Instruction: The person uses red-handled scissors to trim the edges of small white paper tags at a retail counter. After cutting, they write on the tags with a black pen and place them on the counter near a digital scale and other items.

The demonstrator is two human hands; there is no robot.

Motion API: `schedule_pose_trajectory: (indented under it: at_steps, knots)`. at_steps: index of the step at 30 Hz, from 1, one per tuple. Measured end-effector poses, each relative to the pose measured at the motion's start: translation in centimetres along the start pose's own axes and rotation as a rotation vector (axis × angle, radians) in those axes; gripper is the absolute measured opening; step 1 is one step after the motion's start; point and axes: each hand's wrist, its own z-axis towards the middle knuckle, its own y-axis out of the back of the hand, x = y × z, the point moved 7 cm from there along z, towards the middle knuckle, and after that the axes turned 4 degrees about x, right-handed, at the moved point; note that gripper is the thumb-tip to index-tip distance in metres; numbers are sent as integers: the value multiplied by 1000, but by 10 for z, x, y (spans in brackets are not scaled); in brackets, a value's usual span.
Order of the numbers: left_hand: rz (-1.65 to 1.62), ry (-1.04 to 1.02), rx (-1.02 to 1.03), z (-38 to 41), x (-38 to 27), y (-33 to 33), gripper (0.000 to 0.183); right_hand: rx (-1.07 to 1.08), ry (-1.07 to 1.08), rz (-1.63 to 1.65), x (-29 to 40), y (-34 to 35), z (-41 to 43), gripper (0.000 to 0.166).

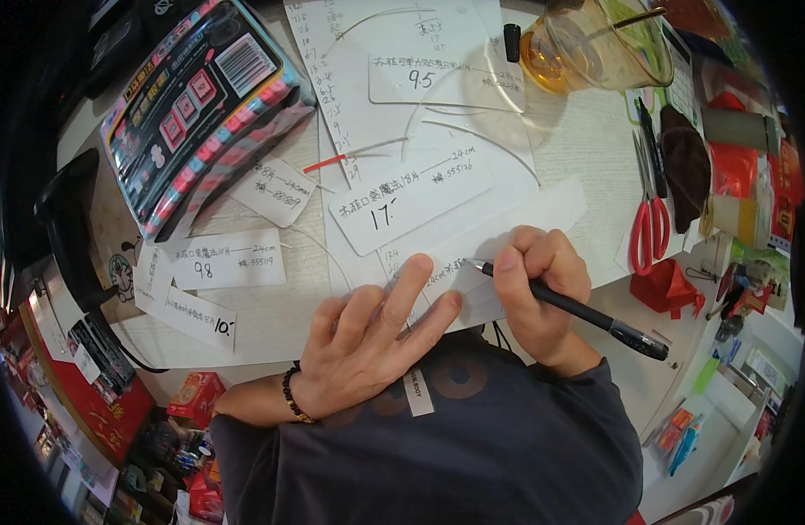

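Note:
My right hand (540, 295) grips a black pen (580, 307), its tip at a small white paper card (478, 277) that bears handwriting. Spread fingers of my left hand (370, 335) lie on the near papers, the index fingertip beside the card's writing and the thumb close to the card's near edge. Just beyond sits a larger handwritten card (415, 210) with rounded corners, on top of a sheet of handwritten figures (337, 85). Another written card (445, 85) lies farther back. My left hand partly hides the near papers.
A plastic-wrapped package (199, 111) stands at the left, near more written cards (228, 259) and a black handheld scanner (64, 197). At the right are a glass of amber liquid (560, 59), red-handled scissors (650, 230), a black marker (650, 144) and a brown cloth item (685, 167).

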Motion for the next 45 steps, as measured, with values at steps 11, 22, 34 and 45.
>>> schedule_pose_trajectory:
  at_steps: [11,22,34,45]
  knots:
    - [4,7,-6,3,-1,1,28,-18,34,-36,1,3,0,27]
    - [-22,-38,46,1,-2,4,37,-49,-60,220,-10,5,-4,27]
    - [-13,-103,15,-2,-10,4,40,-177,-33,302,-12,9,-4,27]
    - [-9,-149,31,0,-17,8,49,-125,-19,324,2,6,1,10]
